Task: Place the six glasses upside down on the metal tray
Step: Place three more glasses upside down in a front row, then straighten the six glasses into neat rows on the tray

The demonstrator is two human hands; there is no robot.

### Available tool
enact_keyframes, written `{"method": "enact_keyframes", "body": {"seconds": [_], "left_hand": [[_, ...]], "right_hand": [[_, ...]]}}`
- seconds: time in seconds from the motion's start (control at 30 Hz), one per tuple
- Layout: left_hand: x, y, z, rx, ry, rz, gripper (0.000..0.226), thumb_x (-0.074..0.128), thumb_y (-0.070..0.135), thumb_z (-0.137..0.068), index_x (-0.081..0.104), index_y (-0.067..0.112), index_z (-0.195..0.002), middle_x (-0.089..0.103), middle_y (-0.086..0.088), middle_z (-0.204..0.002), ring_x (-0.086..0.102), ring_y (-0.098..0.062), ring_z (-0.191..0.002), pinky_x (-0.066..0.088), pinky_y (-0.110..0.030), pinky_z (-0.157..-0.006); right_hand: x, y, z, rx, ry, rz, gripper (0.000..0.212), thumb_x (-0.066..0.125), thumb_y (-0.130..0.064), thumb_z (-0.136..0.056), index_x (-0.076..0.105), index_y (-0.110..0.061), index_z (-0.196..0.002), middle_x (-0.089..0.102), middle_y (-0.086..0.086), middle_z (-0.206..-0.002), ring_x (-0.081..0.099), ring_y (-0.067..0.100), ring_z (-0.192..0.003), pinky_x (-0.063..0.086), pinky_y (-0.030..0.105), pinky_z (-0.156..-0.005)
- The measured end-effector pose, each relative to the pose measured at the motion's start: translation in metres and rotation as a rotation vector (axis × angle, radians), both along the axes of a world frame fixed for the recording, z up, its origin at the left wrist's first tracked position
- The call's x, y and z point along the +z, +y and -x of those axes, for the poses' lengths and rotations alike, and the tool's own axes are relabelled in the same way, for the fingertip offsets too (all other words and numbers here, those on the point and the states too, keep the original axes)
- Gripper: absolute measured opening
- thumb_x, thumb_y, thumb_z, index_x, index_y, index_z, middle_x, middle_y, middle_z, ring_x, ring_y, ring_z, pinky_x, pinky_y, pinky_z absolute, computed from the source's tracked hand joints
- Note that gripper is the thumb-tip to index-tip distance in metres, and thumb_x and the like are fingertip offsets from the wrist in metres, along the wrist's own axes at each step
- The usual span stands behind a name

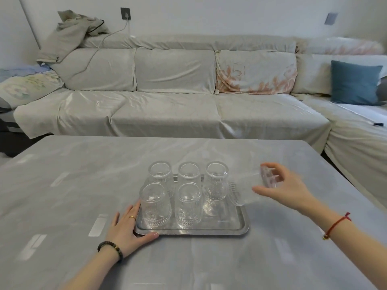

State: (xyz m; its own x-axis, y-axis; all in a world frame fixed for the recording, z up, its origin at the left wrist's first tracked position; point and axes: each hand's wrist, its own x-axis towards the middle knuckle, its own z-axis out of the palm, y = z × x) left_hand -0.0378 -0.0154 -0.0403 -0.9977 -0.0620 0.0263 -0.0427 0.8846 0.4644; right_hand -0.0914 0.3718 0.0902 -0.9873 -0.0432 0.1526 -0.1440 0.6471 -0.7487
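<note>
A rectangular metal tray lies on the grey table in front of me. Several clear patterned glasses stand upside down on it: three in the far row and two in the near row. The near right corner of the tray is bare. My right hand grips another clear glass by its base; the glass is blurred, tilted on its side, with its rim over the tray's right edge. My left hand rests flat on the table, fingers spread, touching the tray's near left corner.
The grey marbled table stretches wide on all sides of the tray. Behind it runs a long covered sofa with a blue cushion at the right and a heap of clothing at the left.
</note>
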Motion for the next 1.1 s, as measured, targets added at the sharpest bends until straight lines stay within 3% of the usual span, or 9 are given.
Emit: {"method": "enact_keyframes", "body": {"seconds": [0.13,0.43,0.73,0.83,0.9,0.97,1.03,1.1], "left_hand": [[0.0,0.002,-0.005,0.019,-0.004,-0.014,0.11,0.056,0.074,-0.061,0.001,0.025,-0.143,0.019,0.005,-0.153,0.009,-0.012,-0.142,-0.001,-0.037,-0.117],[-0.004,-0.003,-0.01,0.006,-0.027,-0.016,0.106,0.049,0.074,-0.068,-0.002,0.02,-0.143,0.016,0.003,-0.154,0.006,-0.01,-0.142,-0.002,-0.034,-0.118],[-0.004,-0.002,-0.01,-0.001,-0.02,-0.037,0.104,0.05,0.072,-0.068,0.001,0.019,-0.143,0.015,0.003,-0.154,0.007,-0.011,-0.142,-0.002,-0.035,-0.118],[0.001,-0.003,-0.01,0.019,0.04,-0.236,0.096,0.063,0.056,-0.072,0.009,0.021,-0.143,0.021,0.001,-0.153,0.016,-0.014,-0.14,0.004,-0.038,-0.118],[0.009,-0.003,-0.011,0.091,0.115,-0.468,0.093,0.07,0.044,-0.07,0.015,0.022,-0.141,0.024,0.001,-0.151,0.022,-0.014,-0.138,0.015,-0.036,-0.116],[0.019,0.001,-0.01,0.114,0.2,-0.612,0.09,0.074,0.037,-0.067,0.02,0.026,-0.14,0.027,0.006,-0.149,0.025,-0.006,-0.132,0.021,-0.028,-0.11],[0.029,0.007,-0.006,0.097,0.241,-0.676,0.089,0.076,0.031,-0.067,0.023,0.028,-0.138,0.031,0.009,-0.143,0.028,-0.003,-0.129,0.022,-0.026,-0.107],[0.038,0.015,0.001,0.077,0.224,-0.699,0.088,0.077,0.025,-0.068,0.023,0.025,-0.138,0.035,0.009,-0.138,0.032,-0.008,-0.128,0.025,-0.027,-0.106]], "right_hand": [[0.003,-0.035,-0.007,0.115,0.024,-0.167,0.074,0.084,-0.031,-0.055,0.047,-0.021,-0.119,0.054,-0.004,-0.106,0.052,0.01,-0.094,0.036,0.02,-0.079],[-0.028,-0.088,-0.001,0.233,-0.031,-0.39,0.078,0.074,-0.032,-0.066,0.039,-0.015,-0.133,0.048,0.004,-0.135,0.04,0.019,-0.125,0.029,0.025,-0.102],[-0.049,-0.089,-0.004,0.186,0.024,-0.295,0.078,0.073,-0.03,-0.071,0.032,-0.017,-0.136,0.04,0.005,-0.14,0.034,0.019,-0.129,0.022,0.023,-0.106],[-0.049,-0.09,-0.015,0.138,0.078,-0.204,0.081,0.074,-0.026,-0.072,0.029,-0.014,-0.138,0.037,0.006,-0.14,0.032,0.019,-0.131,0.024,0.03,-0.112],[-0.047,-0.094,-0.028,0.092,0.288,-0.085,0.064,0.074,-0.019,-0.072,0.042,-0.014,-0.128,0.046,0.002,-0.128,0.041,0.015,-0.123,0.031,0.027,-0.108],[-0.052,-0.107,-0.046,0.113,0.448,0.021,0.044,0.072,-0.013,-0.073,0.054,-0.022,-0.112,0.054,-0.01,-0.109,0.05,0.002,-0.102,0.04,0.015,-0.093],[-0.062,-0.126,-0.062,0.139,0.358,0.117,0.041,0.071,-0.011,-0.074,0.054,-0.036,-0.102,0.057,-0.017,-0.098,0.056,0.002,-0.089,0.046,0.014,-0.081],[-0.075,-0.145,-0.069,0.1,0.17,0.226,0.044,0.071,-0.012,-0.075,0.049,-0.038,-0.103,0.056,-0.013,-0.099,0.057,0.007,-0.088,0.048,0.017,-0.076]]}}
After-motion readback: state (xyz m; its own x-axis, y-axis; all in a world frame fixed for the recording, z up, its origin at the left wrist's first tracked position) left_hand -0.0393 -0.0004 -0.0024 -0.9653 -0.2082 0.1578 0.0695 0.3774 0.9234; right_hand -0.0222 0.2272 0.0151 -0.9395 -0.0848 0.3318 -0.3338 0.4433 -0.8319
